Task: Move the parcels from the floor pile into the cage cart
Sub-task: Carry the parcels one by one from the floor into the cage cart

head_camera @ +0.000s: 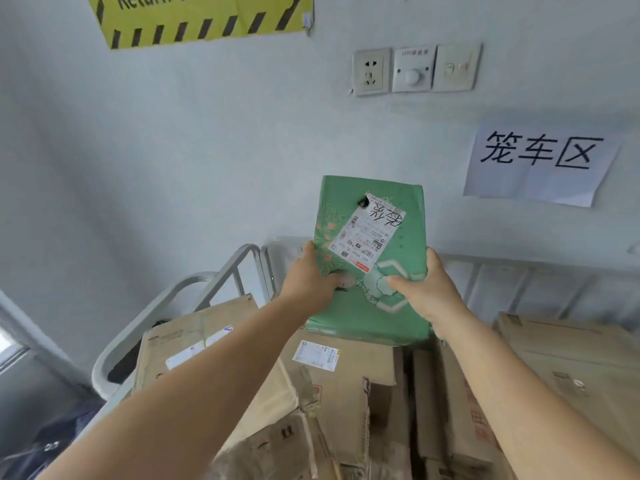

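Observation:
A flat green parcel [391, 237] with a white shipping label stands nearly upright above the cage cart [194, 289]. My left hand [311, 275] grips its left edge and my right hand [429, 285] grips its right edge, thumbs on the front face. The parcel's lower edge sits just over the brown cardboard boxes [332, 375] stacked inside the cart. The grey metal rails of the cart run along the left side and the back, against the wall.
Several cardboard boxes fill the cart, one large box [571, 351] at the right. The wall [173, 150] stands close behind, with a paper sign [540, 161], sockets [415, 69] and a yellow striped notice [201, 15]. Dark items [45, 441] lie on the floor at lower left.

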Demonstrator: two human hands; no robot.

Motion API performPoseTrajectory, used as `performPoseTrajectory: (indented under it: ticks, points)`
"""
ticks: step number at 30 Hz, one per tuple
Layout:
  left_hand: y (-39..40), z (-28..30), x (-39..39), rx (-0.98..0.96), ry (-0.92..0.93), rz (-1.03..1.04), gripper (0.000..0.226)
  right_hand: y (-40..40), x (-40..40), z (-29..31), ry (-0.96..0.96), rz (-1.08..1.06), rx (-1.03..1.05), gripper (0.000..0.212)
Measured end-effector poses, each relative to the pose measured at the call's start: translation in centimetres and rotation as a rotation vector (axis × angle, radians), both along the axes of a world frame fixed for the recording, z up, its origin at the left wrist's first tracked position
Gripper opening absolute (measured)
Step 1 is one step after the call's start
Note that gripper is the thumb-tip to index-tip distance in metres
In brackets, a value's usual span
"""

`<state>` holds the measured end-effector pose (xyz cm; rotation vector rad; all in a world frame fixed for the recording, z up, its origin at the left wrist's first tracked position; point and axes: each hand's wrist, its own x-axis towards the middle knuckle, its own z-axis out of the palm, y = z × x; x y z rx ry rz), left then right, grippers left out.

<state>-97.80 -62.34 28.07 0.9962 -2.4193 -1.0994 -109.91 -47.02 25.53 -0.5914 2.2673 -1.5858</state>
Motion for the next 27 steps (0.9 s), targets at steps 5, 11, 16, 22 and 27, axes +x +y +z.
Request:
performPoseTrajectory:
  ticks: [5,11,16,22,27]
  points:
    - [-1.9,-5.2,-5.3,0.072,-0.226,-0.010,0.059,-1.3,-4.5,-6.0,-0.148,0.022,0.071,0.050]
    - [-4.3,-12.3,-10.1,0.133,-0.428,0.029,0.069,-2.8,-8.0,-13.4,-0.304,0.038,0.133,0.049]
    - [-5.7,-17.0,-12.6,0.144,-0.543,0.045,0.073,-4.2,-9.8,-18.2,-0.360,0.054,0.169,0.049]
    - [-6.9,-20.5,-15.0,0.149,-0.611,0.040,0.090,-6.3,-11.5,-22.5,-0.352,0.070,0.195,0.060]
    - [-7.9,-22.3,-15.7,0.133,-0.672,-0.031,0.102,-7.5,-11.4,-25.3,-0.336,0.134,0.212,0.071]
